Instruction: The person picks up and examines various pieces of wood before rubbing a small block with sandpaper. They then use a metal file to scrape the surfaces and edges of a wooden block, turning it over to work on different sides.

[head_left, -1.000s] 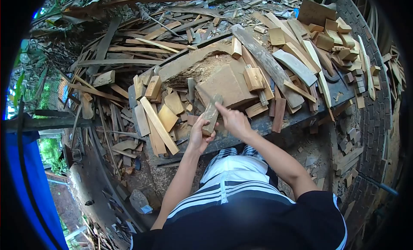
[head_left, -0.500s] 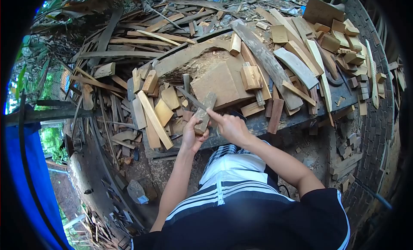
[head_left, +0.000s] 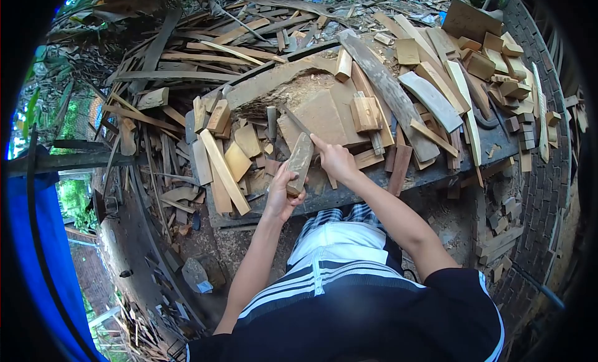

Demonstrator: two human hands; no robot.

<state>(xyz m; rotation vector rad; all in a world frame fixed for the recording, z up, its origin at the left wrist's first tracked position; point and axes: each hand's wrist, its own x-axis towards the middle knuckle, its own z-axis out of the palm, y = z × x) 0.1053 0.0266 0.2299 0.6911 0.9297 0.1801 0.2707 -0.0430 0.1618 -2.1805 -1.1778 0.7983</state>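
My left hand [head_left: 284, 192] is closed round the lower end of a grey-brown block [head_left: 301, 157], which looks like wood and tilts up away from me. In my right hand [head_left: 336, 161] is a knife with a long, narrow dark blade [head_left: 295, 119]. Its handle is hidden in the fist, and the index finger lies along it. The blade points up and left, crossing at the far end of the block. Behind the hands stands a large wooden block [head_left: 317, 120] on the bench. A chisel-like tool with a dark handle [head_left: 271, 118] is left of the blade.
Offcuts and a long pale stick [head_left: 225, 173] crowd the bench's left side. Boards, including a weathered grey plank [head_left: 389, 91], cover its right. Small blocks [head_left: 498, 60] are piled at the far right. Scrap strips [head_left: 187, 75] lie behind the bench.
My right hand has moved up and away from me with the knife, whose blade now sits at the block's far end. The block in my left hand has turned slightly.
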